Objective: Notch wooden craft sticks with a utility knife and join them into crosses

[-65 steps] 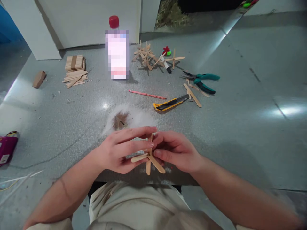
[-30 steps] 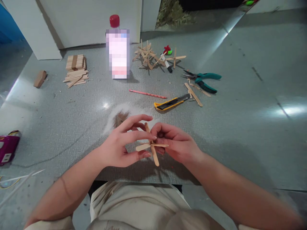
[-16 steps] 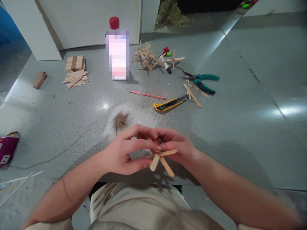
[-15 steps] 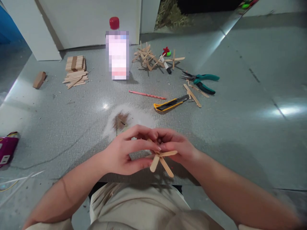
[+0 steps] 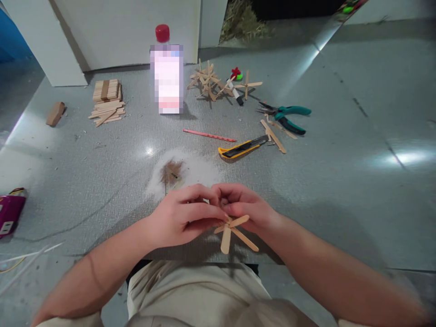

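Close to the front edge of the grey work surface, my two hands meet around a star-like piece of crossed popsicle sticks (image 5: pixel 225 240). My left hand (image 5: pixel 187 213) is closed, its fingertips pinching near the middle where the sticks cross. On the other side my right hand (image 5: pixel 247 204) has its fingers curled in behind the piece, thumb against its upper part. Several stick ends fan out below the fingertips; the part between the hands is hidden. Just beyond my left hand lies a patch of white powder (image 5: pixel 200 168) with a brown spot and a small clear ruler-like strip.
A yellow utility knife (image 5: pixel 241 149), a red pencil (image 5: pixel 209 135) and green-handled pliers (image 5: pixel 289 116) lie further out. Crossed stick pieces (image 5: pixel 207 81) are heaped beside a red-capped bottle (image 5: pixel 162 34). Bundled popsicle sticks (image 5: pixel 106 90) sit left, and a purple box (image 5: pixel 11 213) at the left edge.
The stick piece has turned in my fingers, its lower ends swinging to the right. My left hand's fingers have drawn closer together and shifted slightly downward.
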A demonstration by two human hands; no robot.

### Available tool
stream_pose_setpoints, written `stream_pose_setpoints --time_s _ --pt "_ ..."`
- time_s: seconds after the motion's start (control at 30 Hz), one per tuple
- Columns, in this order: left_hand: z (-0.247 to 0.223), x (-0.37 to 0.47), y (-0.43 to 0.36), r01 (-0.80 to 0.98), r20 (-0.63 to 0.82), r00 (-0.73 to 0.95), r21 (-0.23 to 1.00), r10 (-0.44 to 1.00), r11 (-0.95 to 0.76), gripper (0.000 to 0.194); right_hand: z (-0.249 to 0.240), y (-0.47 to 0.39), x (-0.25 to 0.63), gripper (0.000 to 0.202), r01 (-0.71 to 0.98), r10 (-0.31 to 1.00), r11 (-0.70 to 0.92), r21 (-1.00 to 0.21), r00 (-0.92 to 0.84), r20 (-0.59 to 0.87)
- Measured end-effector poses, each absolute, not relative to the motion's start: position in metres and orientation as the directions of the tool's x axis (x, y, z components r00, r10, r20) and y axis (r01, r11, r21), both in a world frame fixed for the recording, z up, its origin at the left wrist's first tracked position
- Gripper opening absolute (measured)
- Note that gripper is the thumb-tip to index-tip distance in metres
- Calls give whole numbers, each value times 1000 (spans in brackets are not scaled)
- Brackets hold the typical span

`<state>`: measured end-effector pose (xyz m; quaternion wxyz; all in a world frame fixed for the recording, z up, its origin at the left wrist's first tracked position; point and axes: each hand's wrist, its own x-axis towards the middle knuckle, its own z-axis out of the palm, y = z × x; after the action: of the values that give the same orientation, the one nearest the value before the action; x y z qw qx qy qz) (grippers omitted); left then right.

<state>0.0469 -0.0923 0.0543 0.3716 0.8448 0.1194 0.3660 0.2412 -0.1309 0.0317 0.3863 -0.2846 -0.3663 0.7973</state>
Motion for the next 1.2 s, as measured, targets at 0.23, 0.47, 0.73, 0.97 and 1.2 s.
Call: stream_pose_setpoints --time_s 0.23,0.47,0.73,0.97,1.2 --pt "54 48 -95 -79 501 721 746 479 -661 15 31 -133 239 8 -419 827 -469 -777 -516 -221" --pt "55 49 -96 -102 485 736 769 472 -631 11 31 -132 238 11 -404 802 -512 -758 -541 -253" --pt "52 48 -98 -80 459 719 800 521 -595 8 25 -129 237 13 -402 802 -521 -753 -532 -271" --pt "52 49 -97 -58 455 692 808 560 -586 9 29 -127 239 23 -448 845 -466 -763 -480 -235" --pt "54 49 -95 -64 518 636 774 572 -630 10 30 -127 237 31 -468 881 -419 -778 -415 -225"
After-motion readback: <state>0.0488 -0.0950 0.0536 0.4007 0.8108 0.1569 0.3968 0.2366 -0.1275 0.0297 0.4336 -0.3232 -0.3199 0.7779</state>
